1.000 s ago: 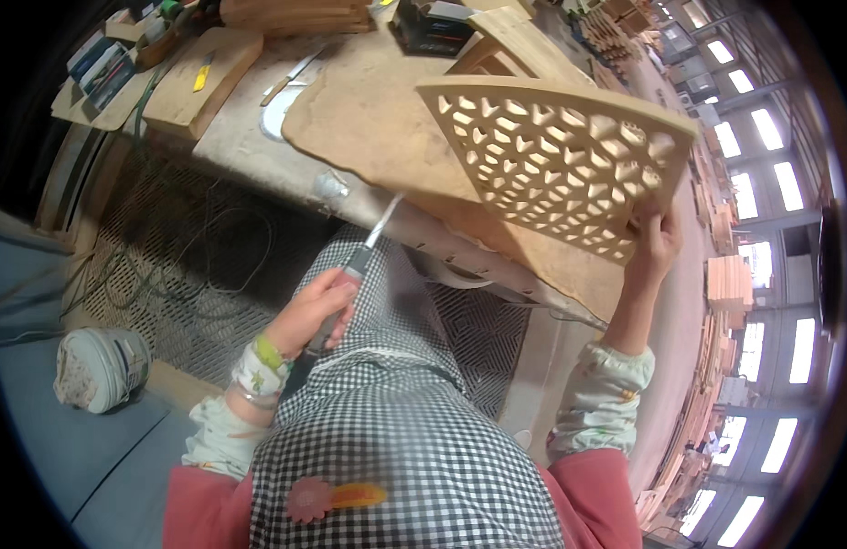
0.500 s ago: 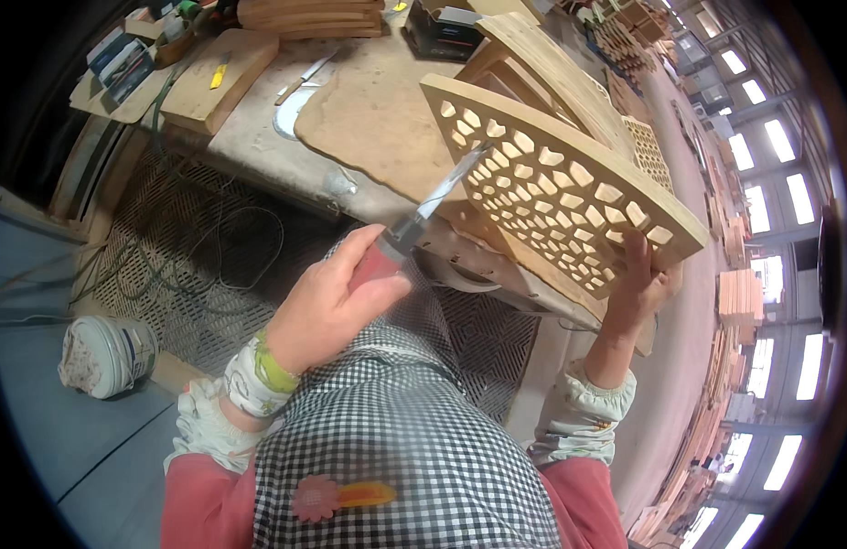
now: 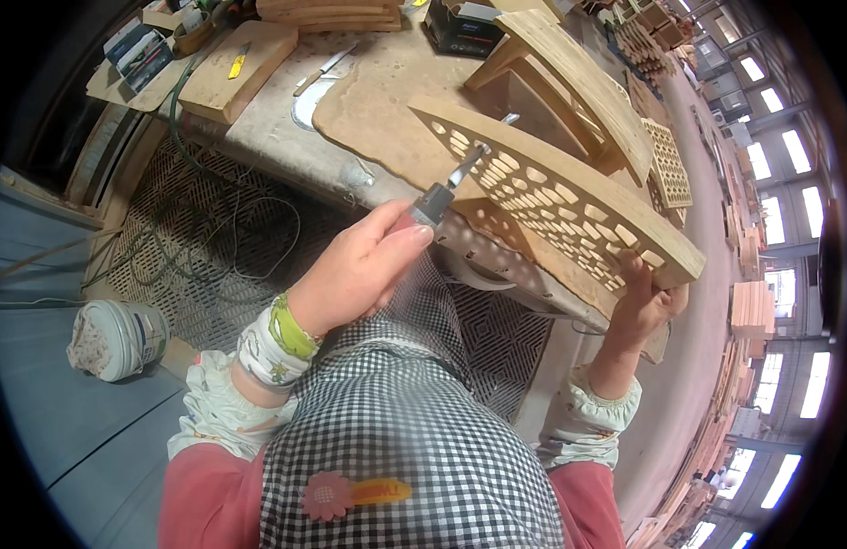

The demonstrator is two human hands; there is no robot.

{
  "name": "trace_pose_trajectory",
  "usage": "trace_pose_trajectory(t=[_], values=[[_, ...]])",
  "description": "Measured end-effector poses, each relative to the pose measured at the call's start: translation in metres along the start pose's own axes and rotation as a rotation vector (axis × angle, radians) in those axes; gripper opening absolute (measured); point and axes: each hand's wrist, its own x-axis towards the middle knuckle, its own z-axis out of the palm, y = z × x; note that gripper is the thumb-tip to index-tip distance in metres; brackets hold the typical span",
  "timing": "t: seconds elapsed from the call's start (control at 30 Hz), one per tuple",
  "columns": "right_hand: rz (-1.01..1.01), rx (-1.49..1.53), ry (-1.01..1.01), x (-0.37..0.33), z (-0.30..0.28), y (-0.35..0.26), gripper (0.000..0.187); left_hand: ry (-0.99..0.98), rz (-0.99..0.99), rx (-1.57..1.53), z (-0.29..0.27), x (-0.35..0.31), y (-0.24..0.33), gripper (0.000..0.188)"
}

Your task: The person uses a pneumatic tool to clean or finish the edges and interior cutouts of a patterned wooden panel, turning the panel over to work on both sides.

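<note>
My left hand (image 3: pixel 350 274) is wrapped round the handle of a red-and-dark-handled tool (image 3: pixel 432 203) with a narrow metal blade. The blade goes into one of the holes near the left end of a wooden lattice panel (image 3: pixel 574 190); its tip shows beyond the panel's upper edge. Irregular rounded holes cover the panel, which is held tilted, its thick edge upward. My right hand (image 3: pixel 645 297) grips the panel's right end, with fingers at the holes there and the thumb side partly hidden.
Below the panel lies a brown sheet (image 3: pixel 378 119) on the workbench (image 3: pixel 250 137). A curved wooden frame (image 3: pixel 579 82) stands behind. Left of the sheet are a knife (image 3: pixel 325 69), a white disc (image 3: pixel 306 108) and a thick board (image 3: pixel 231 87). A bucket (image 3: pixel 122 339) stands on the floor.
The blade, earlier lying across the face of the panel, now passes through a hole. The panel has tipped so its face shows more steeply. My left hand has moved slightly right and up.
</note>
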Motion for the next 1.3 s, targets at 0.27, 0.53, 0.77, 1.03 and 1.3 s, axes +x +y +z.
trace_pose_trajectory(t=[0.27, 0.53, 0.77, 1.03, 1.3], values=[[0.061, 0.017, -0.026, 0.002, -0.010, 0.004, 0.032, -0.064, -0.067, -0.049, -0.002, 0.005, 0.000, 0.049], [0.268, -0.077, 0.098, 0.005, -0.039, 0.030, 0.032, -0.051, -0.139, 0.011, -0.010, -0.013, -0.010, 0.045], [0.075, 0.015, 0.254, 0.012, -0.075, 0.020, 0.032, 0.063, -0.106, 0.129, -0.012, -0.023, -0.026, 0.062], [0.015, -0.098, 0.130, -0.004, -0.087, 0.011, 0.020, 0.087, 0.154, 0.541, 0.015, -0.006, 0.021, 0.061], [-0.011, -0.090, 0.137, -0.016, -0.057, -0.019, 0.032, 0.135, 0.211, 0.687, 0.032, 0.017, 0.040, 0.049]])
